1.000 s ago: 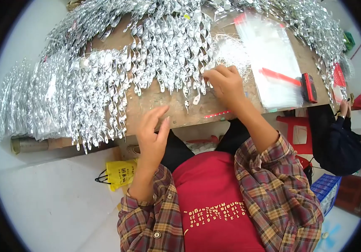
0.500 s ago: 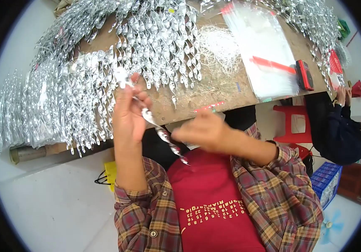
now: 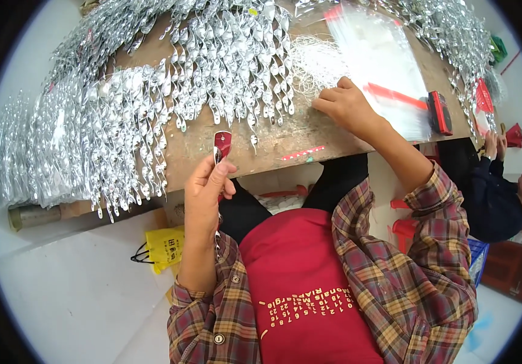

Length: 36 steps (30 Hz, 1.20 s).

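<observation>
My left hand (image 3: 207, 185) grips a shiny twisted metallic strip (image 3: 222, 142) between thumb and fingers, just off the table's near edge. The strip's flat upper end has a small hole and mirrors red; its lower part hangs behind my hand and wrist. Over the table, my right hand (image 3: 346, 108) is at the near right side of a tangle of thin white strings (image 3: 318, 60). Its fingers are bent and pressed together, and what they pinch is hidden. Many similar silver twisted strips (image 3: 224, 67) lie in rows ahead of my left hand.
Clear plastic bags (image 3: 388, 79) with red edges lie right of the strings, beside a small red-and-black device (image 3: 440, 113). A red dotted strip (image 3: 300, 153) lies near the table edge (image 3: 267, 159). Another person (image 3: 494, 194) works at far right. A yellow bag (image 3: 167, 249) sits lower left.
My right hand has moved from in front of my chest forward to the white strings. My left hand has lowered, and the strip's top end now stands up out of it.
</observation>
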{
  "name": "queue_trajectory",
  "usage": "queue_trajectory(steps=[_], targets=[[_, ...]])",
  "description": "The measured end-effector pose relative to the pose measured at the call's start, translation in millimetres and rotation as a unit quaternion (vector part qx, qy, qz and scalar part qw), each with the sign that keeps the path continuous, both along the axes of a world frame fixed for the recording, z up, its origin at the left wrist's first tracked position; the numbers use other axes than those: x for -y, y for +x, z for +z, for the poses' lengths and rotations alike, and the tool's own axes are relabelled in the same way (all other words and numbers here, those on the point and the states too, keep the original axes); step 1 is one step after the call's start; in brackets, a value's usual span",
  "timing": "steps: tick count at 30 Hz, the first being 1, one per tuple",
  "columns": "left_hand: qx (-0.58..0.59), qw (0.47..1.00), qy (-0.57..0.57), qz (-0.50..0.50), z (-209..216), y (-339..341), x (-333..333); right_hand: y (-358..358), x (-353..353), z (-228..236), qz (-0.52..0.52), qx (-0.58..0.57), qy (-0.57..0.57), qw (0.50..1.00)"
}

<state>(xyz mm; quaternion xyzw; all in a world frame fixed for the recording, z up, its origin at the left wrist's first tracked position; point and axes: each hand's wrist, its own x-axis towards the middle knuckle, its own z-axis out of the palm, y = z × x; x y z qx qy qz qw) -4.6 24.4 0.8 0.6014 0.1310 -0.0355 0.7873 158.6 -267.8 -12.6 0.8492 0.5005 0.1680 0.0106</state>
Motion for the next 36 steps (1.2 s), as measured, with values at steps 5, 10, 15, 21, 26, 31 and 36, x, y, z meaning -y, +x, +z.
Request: queue_trajectory(steps=[5, 10, 15, 21, 26, 31, 36], targets=[[-0.003, 1.000, -0.027, -0.009, -3, 1, 1, -2, -7, 7, 0.017, 0.009, -0.042, 0.999], [-0.015, 0.998, -0.035, -0.045, -2, -1, 8, -19, -15, 1, -0.015, 0.014, -0.080, 0.997], [-0.028, 0.997, -0.024, -0.062, -4, -6, 14, -92, -51, 5, 0.084, -0.114, 0.156, 0.978], [-0.032, 0.996, -0.016, -0.078, -1, -9, 21, -114, -69, 21, 0.003, -0.247, 0.251, 0.936], [-0.018, 0.991, -0.056, -0.120, 15, -15, 35, -125, -73, 46, -0.048, -0.630, 0.575, 0.520], [0.004, 0.989, -0.058, -0.135, 17, -16, 36, -129, -75, 52, -0.037, -0.645, 0.576, 0.501], [0.025, 0.990, -0.051, -0.132, 15, -17, 36, -128, -77, 50, -0.040, -0.641, 0.578, 0.503]])
